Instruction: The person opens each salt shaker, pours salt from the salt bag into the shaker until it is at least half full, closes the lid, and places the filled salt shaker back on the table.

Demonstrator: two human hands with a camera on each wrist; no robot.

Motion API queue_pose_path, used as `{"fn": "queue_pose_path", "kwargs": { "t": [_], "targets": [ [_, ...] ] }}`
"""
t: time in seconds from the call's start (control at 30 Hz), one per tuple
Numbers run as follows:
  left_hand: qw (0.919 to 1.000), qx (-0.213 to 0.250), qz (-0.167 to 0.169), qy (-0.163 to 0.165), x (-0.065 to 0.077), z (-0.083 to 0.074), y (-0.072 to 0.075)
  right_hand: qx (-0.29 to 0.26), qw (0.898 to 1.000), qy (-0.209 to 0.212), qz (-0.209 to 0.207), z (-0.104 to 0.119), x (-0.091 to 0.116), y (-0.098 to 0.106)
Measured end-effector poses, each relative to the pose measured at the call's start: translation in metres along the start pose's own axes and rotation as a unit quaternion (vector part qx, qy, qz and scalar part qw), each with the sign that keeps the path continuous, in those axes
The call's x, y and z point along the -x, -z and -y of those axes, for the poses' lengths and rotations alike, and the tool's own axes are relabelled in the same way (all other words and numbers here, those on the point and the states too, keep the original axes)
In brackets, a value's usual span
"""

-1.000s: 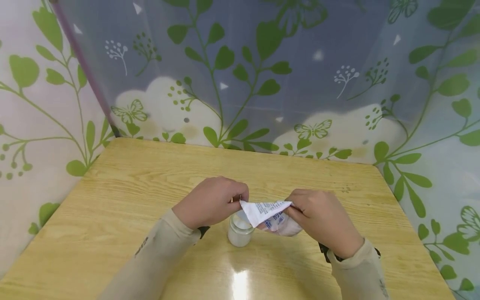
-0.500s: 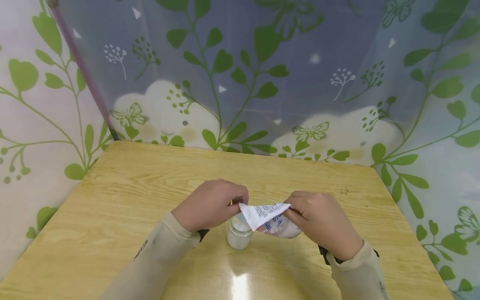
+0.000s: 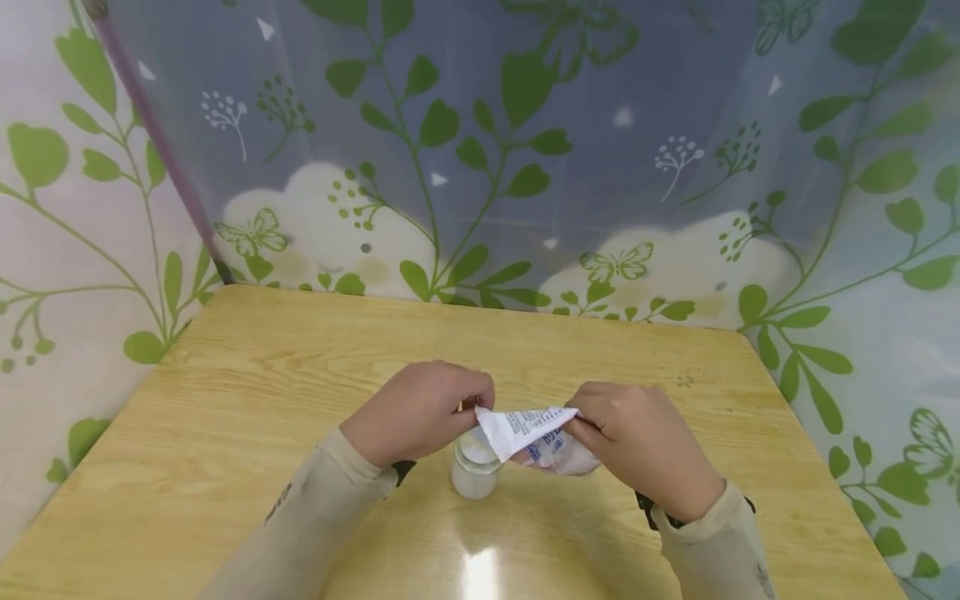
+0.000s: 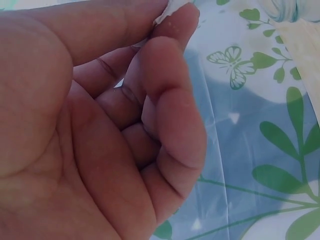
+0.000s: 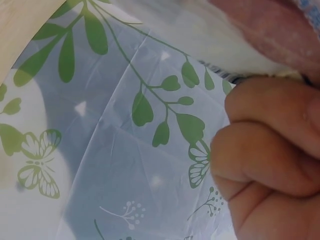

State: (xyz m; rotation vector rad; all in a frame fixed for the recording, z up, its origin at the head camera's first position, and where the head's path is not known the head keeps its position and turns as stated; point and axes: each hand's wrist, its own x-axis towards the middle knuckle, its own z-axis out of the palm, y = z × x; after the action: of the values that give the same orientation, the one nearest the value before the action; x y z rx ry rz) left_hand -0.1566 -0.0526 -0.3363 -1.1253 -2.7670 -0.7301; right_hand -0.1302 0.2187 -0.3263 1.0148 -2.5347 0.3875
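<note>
A white plastic packet (image 3: 525, 429) with dark print and blue lettering is stretched between both hands, its left end tilted down over a small glass jar (image 3: 475, 481). Thumb and forefinger of my left hand (image 3: 420, 412) pinch the packet's left corner. In the left wrist view, that white corner (image 4: 172, 8) shows at the fingertips of the left hand (image 4: 120, 115). My right hand (image 3: 645, 437) grips the packet's upper right edge with curled fingers. The packet's body sags below, see-through in part. The jar stands upright without a lid, whitish inside, its mouth partly covered by the packet.
The wood-grain table (image 3: 322, 333) carries the jar near its middle. A printed curtain (image 3: 487, 167) with leaves and butterflies closes off the back and both sides. Light glares off the table (image 3: 480, 575) in front of the jar.
The view has shifted slightly. Both hands keep their hold on the packet, which stays over the jar with almost no movement.
</note>
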Motion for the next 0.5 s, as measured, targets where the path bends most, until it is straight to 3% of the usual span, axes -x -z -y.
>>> {"fn": "queue_pose_path", "kwargs": {
  "t": [0.5],
  "targets": [
    [0.9999, 0.004, -0.002, 0.016, 0.001, -0.0034, 0.0016, 0.012, 1.0, 0.007, -0.028, -0.0022, 0.0003, 0.0003]
  ]
}}
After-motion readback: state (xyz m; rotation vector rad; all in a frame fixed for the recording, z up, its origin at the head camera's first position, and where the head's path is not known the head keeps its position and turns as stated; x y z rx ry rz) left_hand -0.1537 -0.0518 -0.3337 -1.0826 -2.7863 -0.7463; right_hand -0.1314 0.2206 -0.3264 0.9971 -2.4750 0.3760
